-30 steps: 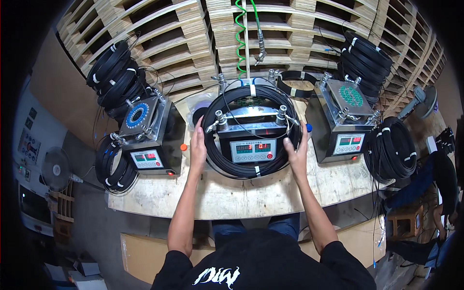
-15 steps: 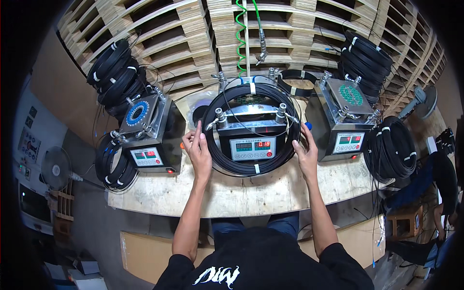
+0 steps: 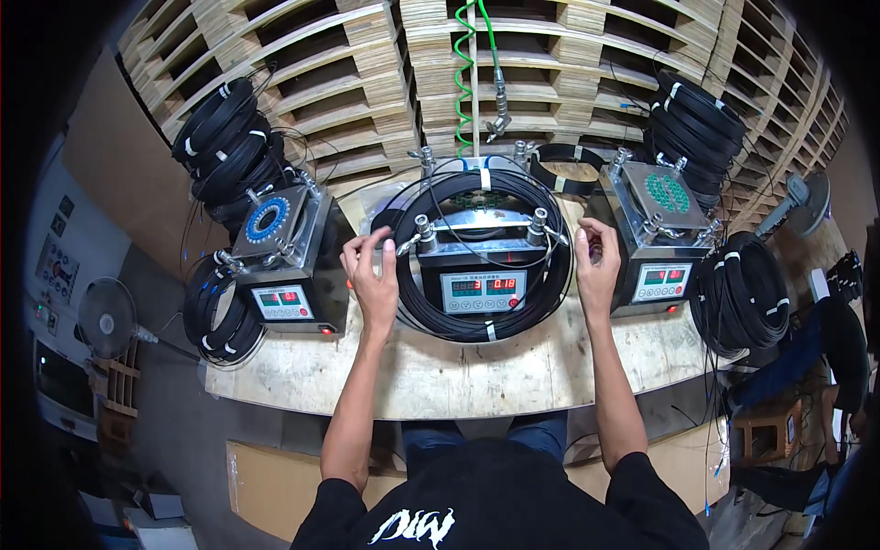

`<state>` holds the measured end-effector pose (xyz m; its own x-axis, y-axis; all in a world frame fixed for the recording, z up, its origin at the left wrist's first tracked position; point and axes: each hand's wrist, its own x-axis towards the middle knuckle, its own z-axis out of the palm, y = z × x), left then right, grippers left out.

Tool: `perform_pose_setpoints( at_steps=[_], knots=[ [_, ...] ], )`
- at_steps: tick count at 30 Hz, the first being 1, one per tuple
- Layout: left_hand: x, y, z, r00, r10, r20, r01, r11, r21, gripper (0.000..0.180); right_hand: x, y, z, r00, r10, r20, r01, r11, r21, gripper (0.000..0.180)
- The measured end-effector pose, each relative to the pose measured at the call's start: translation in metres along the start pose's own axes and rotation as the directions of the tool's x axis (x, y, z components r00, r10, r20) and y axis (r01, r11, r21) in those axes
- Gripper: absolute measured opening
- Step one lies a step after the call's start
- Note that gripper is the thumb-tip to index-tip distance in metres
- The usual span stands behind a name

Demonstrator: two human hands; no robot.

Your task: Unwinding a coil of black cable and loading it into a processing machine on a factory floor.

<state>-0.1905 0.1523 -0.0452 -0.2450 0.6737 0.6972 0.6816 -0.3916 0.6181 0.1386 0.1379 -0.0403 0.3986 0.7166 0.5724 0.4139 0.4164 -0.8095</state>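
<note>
A thick coil of black cable [image 3: 431,318] with white ties stands around the front of the middle machine [image 3: 522,259], whose lit panel shows through the ring. At the coil's left side is my left hand [image 3: 372,280], fingers spread and bent, gripping nothing. My right hand [image 3: 599,268] hovers just off the coil's right side, beside the right machine, thumb raised and fingers loosely curled with a gap between them. Metal clamp posts with wing handles rise inside the ring. A loose cable strand crosses the machine's top.
The left machine [image 3: 291,266] carries a blue ring of connectors, the right machine [image 3: 653,243] a plate of green ones. Cable stacks [image 3: 229,142] and hanging coils [image 3: 747,293] flank the wooden table [image 3: 440,380]. A green air hose [image 3: 496,69] hangs before pallets. Another person [image 3: 839,357] is far right.
Both hands have drawn away from the coil's sides, and the right fingers have curled. The coil stays around the middle machine. The middle panel's left display now shows a lit red digit.
</note>
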Motion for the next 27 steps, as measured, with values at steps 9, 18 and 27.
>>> perform_pose_setpoints(
  at_steps=[9,18,27],
  knots=[
    [0.000,0.012,-0.005,0.994,-0.043,0.104,0.062,0.980,-0.189,0.018,0.000,-0.006,0.010,0.986,0.074,0.149,-0.081,0.996,0.045,0.017],
    [0.014,0.000,-0.008,0.995,-0.090,0.052,0.100,0.964,-0.245,0.029,0.022,0.006,0.005,0.971,0.098,0.216,-0.116,0.991,0.072,0.033],
    [0.126,-0.013,0.012,0.885,-0.339,0.319,0.460,0.737,-0.495,0.063,0.109,0.017,0.037,0.953,0.208,0.220,-0.257,0.939,0.229,0.039]
  ],
)
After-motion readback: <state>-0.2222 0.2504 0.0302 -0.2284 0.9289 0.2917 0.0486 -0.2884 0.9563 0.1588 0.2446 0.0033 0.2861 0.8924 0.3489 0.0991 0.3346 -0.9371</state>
